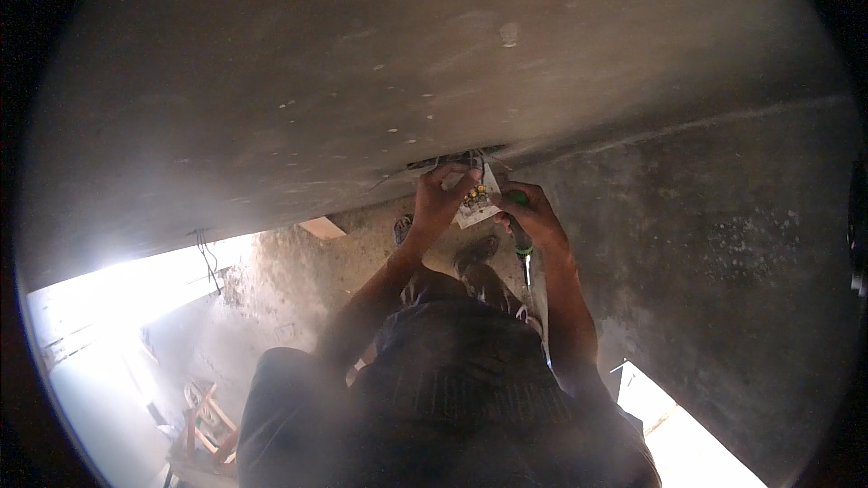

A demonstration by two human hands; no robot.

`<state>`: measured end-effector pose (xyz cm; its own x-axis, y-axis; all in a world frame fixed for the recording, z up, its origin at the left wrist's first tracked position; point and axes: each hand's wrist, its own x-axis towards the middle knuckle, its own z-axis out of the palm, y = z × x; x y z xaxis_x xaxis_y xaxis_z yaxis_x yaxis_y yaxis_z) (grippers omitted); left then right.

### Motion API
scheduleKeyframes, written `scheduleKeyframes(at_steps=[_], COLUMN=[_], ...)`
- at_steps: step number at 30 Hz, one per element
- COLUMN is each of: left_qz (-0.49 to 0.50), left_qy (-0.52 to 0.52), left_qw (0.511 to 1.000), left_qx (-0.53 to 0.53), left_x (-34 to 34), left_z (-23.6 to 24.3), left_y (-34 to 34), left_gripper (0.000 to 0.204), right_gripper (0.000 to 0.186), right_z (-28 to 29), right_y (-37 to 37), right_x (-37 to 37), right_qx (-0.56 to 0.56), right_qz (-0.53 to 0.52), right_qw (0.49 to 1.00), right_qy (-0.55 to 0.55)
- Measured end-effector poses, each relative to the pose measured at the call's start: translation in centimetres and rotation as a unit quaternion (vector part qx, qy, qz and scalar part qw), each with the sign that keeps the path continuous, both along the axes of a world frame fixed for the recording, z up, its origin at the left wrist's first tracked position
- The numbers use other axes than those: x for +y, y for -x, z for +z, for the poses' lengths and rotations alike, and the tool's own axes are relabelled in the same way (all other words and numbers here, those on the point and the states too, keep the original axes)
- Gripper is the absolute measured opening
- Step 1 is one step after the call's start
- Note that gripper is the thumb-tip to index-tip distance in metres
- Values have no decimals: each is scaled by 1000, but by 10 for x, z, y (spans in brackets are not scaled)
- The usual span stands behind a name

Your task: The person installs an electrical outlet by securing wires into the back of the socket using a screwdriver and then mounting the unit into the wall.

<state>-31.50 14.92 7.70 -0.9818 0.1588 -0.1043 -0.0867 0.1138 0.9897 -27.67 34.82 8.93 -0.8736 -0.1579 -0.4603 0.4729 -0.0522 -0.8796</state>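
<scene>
Head view: left hand (440, 201), nearly closed by thin dark wires (482, 165), hold unclear; right hand (535, 214) grips a green-and-black screwdriver (523, 244). Between them, the white rectangular plate (480, 214) with brass-coloured terminals (475, 194) remains unfixed, wiring apparently partway.

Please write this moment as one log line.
left hand: at white rectangular plate; right hand: holding green-black screwdriver; shaft: pointing away from plate

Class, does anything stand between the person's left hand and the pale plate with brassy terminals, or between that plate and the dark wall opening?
Nothing visible separates the left hand from the pale plate; its fingers are right at it. Thin wires show between plate and dark wall opening. The right hand holds a screwdriver alongside.
</scene>
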Motion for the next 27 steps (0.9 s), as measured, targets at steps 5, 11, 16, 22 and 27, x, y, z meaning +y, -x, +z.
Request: scheduleKeyframes(at_steps=[5, 11, 16, 22, 27], left_qz=[111, -21, 8, 43, 44], left_qy=[-233, -507, -428, -241, -246], left_qw=[960, 802, 873, 963, 957], left_qx=[-110, -316, -235, -115, -150], left_x=[16, 18, 13, 6, 7], left_z=[-20, -31, -20, -17, -24], left_y=[-16, -26, -18, -3, 0], left_gripper=[33, 36, 32, 29, 28], right_gripper=[21, 25, 27, 24, 25], right_z=[20, 22, 21, 13, 12], right_y=[5, 7, 5, 3, 3], right_x=[-3, -2, -1, 0, -2], right_qx=[-9, -15, -5, 14, 16], right_qz=[13, 26, 28, 12, 12], right_qw=[997, 994, 994, 993, 994], right_qy=[-80, -101, -107, -113, -108])
